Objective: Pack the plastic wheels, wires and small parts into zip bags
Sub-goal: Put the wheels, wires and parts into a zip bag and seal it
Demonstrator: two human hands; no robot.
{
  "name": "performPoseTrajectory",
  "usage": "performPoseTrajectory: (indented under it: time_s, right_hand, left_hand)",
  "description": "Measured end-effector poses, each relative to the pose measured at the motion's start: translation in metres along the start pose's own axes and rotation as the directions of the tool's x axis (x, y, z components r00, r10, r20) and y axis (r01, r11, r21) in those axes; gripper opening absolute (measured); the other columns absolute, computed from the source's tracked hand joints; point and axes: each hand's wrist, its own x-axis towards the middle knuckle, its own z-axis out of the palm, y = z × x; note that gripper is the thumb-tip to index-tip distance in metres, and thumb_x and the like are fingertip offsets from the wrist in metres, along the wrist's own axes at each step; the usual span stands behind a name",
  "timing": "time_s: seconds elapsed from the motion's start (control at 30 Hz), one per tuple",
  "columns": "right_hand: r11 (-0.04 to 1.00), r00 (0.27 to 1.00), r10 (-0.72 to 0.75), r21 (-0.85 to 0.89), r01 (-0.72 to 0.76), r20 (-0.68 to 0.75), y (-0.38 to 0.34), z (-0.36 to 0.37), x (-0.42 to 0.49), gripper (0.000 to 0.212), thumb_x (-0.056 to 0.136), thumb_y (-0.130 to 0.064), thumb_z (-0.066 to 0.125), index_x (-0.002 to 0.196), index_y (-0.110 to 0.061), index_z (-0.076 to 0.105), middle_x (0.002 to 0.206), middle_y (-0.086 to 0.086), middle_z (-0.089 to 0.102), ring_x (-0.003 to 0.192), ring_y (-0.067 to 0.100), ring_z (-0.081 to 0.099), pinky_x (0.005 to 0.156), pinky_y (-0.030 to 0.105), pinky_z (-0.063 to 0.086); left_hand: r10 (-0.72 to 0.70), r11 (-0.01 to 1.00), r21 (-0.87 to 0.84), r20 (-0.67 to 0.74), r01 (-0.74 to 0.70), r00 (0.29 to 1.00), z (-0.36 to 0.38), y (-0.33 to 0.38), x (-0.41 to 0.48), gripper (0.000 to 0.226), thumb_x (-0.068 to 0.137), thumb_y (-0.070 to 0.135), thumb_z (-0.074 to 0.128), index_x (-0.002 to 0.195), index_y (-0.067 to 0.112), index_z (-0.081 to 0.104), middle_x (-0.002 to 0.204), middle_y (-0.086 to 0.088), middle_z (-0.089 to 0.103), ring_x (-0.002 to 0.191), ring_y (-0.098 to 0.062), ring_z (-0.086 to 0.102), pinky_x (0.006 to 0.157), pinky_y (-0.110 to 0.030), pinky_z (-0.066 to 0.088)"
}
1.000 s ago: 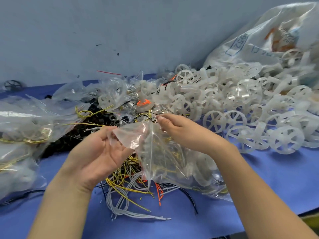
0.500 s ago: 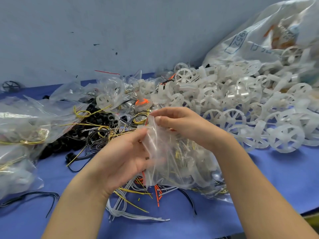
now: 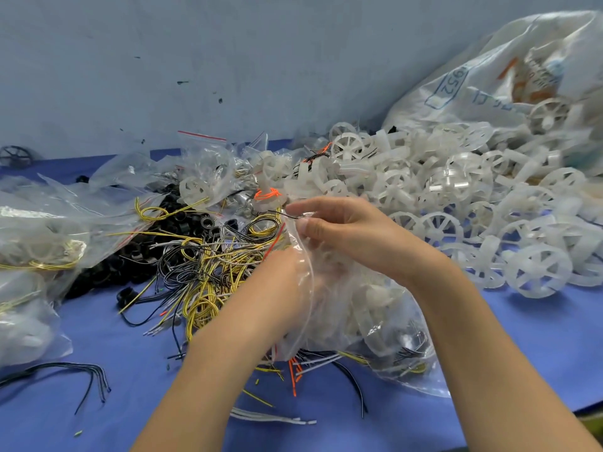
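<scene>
Both hands on a clear plastic zip bag [image 3: 313, 321], with most parts unpacked.

My right hand [image 3: 352, 236] pinches the bag's top edge between thumb and fingers, and my left hand [image 3: 277, 288] grips its side, fingers veiled by the film. The bag hangs between them over the blue bench [image 3: 98, 402]. A few filled clear bags [image 3: 39, 243] lie at the left, so I judge some packing done. Far more is left: the heap of white spoked plastic wheels [image 3: 440, 203], the tangle of yellow, black and white wires [image 3: 208, 265] and the small black rings [image 3: 182, 223] lie loose.
</scene>
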Motion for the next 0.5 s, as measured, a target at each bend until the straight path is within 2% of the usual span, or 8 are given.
performPoseTrajectory:
  time_s: [0.03,0.1,0.17,0.23,0.3,0.33,0.43,0.5]
  right_hand:
    - [1.000,1.000,0.017,-0.017,-0.017,0.016,0.001,0.000,0.000,0.025,0.096,-0.018,0.063,0.119,-0.020,0.070,0.090,-0.003,0.073,0.081,0.009,0.064,0.082,0.019,0.051]
    - [0.999,0.999,0.028,-0.024,-0.027,0.027,0.002,-0.002,-0.001,0.022,0.094,-0.019,0.066,0.115,-0.022,0.073,0.101,0.000,0.076,0.095,0.011,0.070,0.089,0.021,0.052]
    - [1.000,1.000,0.010,-0.021,-0.010,-0.015,0.001,-0.005,-0.001,0.017,0.093,-0.020,0.068,0.108,-0.025,0.075,0.097,-0.005,0.077,0.095,0.003,0.069,0.085,0.015,0.052]
    - [1.000,0.996,-0.019,-0.016,0.018,-0.084,-0.002,-0.009,-0.002,0.015,0.092,-0.019,0.069,0.104,-0.023,0.076,0.095,-0.006,0.077,0.090,0.001,0.069,0.081,0.011,0.049]
    - [0.998,0.986,-0.048,0.021,0.053,-0.159,-0.004,-0.012,-0.004,0.014,0.092,-0.017,0.069,0.104,-0.020,0.076,0.093,-0.004,0.077,0.086,0.002,0.068,0.080,0.012,0.048]
    - [0.995,0.977,-0.060,0.060,0.073,-0.204,-0.005,-0.013,-0.004,0.013,0.091,-0.016,0.069,0.102,-0.018,0.076,0.088,-0.006,0.075,0.079,0.000,0.065,0.076,0.011,0.047]
    - [0.978,0.929,-0.089,0.143,0.149,-0.358,-0.013,-0.017,-0.005,0.011,0.091,-0.011,0.068,0.098,-0.016,0.076,0.075,-0.010,0.070,0.070,-0.002,0.058,0.068,0.010,0.044]
    - [0.970,0.892,-0.121,0.139,0.199,-0.435,-0.020,-0.020,-0.007,0.011,0.091,-0.010,0.068,0.098,-0.013,0.075,0.069,-0.015,0.068,0.064,-0.005,0.057,0.066,0.009,0.044]
  left_hand:
    - [0.004,0.999,0.047,0.013,-0.005,1.000,-0.003,0.000,0.001,0.017,0.102,0.010,0.045,0.094,0.003,0.059,0.098,-0.022,0.066,0.093,-0.033,0.064,0.080,-0.035,0.049]
    - [0.022,0.999,0.033,0.080,-0.025,0.997,-0.013,-0.010,0.001,0.032,0.103,0.021,0.044,0.079,0.005,0.057,0.068,-0.010,0.065,0.063,-0.024,0.065,0.059,-0.032,0.053]
    - [0.039,0.988,-0.151,0.109,-0.022,0.993,-0.023,-0.019,-0.004,0.043,0.101,0.035,0.043,0.082,0.003,0.064,0.064,-0.005,0.066,0.053,-0.020,0.062,0.051,-0.030,0.052]
    - [0.060,0.970,-0.241,0.079,-0.039,0.995,-0.033,-0.028,-0.010,0.059,0.090,0.061,0.043,0.084,0.010,0.072,0.065,0.000,0.063,0.054,-0.013,0.058,0.048,-0.025,0.050]
    - [0.094,0.991,-0.102,0.082,-0.086,0.992,-0.040,-0.031,-0.018,0.068,0.076,0.086,0.037,0.089,0.031,0.074,0.061,0.007,0.052,0.053,-0.005,0.049,0.049,-0.019,0.043]
    - [0.115,0.993,0.005,0.127,-0.116,0.985,-0.042,-0.033,-0.022,0.068,0.069,0.091,0.036,0.096,0.040,0.071,0.063,0.008,0.049,0.053,-0.003,0.045,0.050,-0.018,0.040]
    - [0.108,0.965,0.215,0.199,-0.151,0.974,-0.037,-0.038,-0.029,0.057,0.065,0.091,0.042,0.103,0.053,0.063,0.086,0.014,0.053,0.067,0.001,0.055,0.069,-0.023,0.049]
    - [0.166,0.956,0.232,0.081,-0.181,0.983,-0.037,-0.042,-0.025,0.047,0.068,0.081,0.045,0.098,0.051,0.064,0.091,0.013,0.059,0.077,0.001,0.060,0.077,-0.029,0.052]
